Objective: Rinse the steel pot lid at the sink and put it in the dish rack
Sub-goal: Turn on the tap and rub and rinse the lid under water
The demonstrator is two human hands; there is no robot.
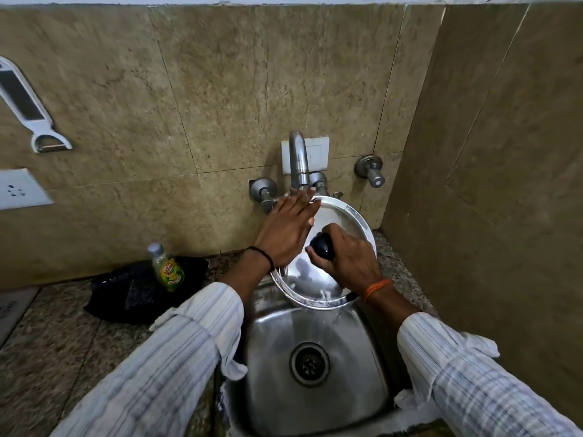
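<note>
Rinsing is under way: a round shiny steel pot lid [331, 247] is tilted over the far end of a square stainless steel sink [315, 357], just beneath the curved metal tap [298, 159]. The right hand [350, 260] is closed around the lid's black knob [321, 246]. The left hand [285, 228] lies flat, fingers spread, on the lid's far left surface under the spout. White suds cling to the near rim, so rinsing seems unfinished. No dish rack is visible; placing remains.
</note>
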